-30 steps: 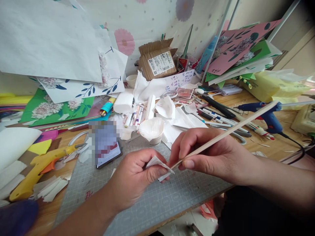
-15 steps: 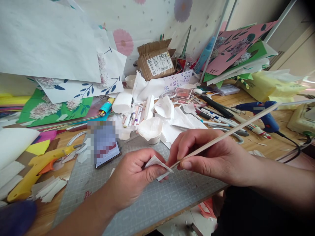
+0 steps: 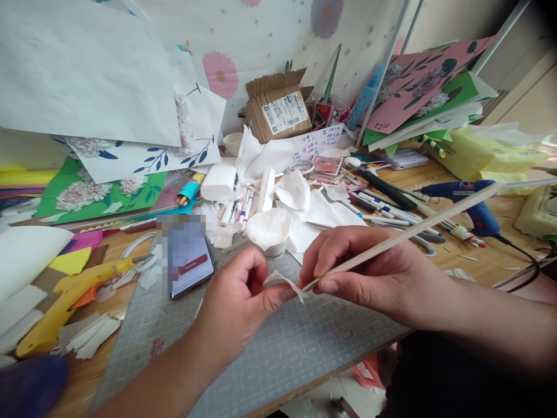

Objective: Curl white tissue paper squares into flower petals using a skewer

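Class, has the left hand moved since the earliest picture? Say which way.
Yes. Judged against the white cup on the desk, the left hand has shifted: its bent index finger has risen in the view, closer to the cup.

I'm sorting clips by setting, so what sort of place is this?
Probably a home or small-studio paper-craft workspace: a grey gridded cutting mat, a blue glue gun with a black cord and a green sheet with pale flowers suggest it.

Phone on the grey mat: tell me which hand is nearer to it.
Left. The left hand is just to the right of the phone, holding white paper; the right hand is farther right, holding a pale stick.
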{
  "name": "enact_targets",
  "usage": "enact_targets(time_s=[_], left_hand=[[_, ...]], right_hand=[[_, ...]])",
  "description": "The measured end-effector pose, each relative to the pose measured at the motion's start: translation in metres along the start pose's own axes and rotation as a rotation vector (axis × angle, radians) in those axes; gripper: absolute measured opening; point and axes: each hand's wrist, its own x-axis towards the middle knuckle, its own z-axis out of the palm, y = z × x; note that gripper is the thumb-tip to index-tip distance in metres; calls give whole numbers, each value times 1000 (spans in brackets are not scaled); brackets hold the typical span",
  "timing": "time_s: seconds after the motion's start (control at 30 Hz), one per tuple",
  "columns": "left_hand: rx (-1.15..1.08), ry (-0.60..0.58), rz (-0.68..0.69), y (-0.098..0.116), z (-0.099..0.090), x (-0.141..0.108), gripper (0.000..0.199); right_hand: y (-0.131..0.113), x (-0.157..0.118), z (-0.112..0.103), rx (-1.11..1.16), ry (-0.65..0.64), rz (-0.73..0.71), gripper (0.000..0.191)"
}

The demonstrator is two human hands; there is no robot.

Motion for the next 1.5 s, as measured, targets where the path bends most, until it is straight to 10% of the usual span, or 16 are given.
enact_targets(time_s=[0.43, 1.13, 1.3, 1.5], left_hand=[[-492, -339, -81, -4, -2, -4, 22], [-394, -208, -98, -3, -1, 2, 20], [-395, -193, -123, -5, -2, 5, 20], [-331, -258, -171, -2, 0, 4, 20]], right_hand=[[7, -1, 9, 52, 5, -36, 3], [17, 11, -4, 618, 329, 319, 8], [10, 19, -21, 600, 475, 256, 11], [10, 39, -10, 250, 601, -141, 7]])
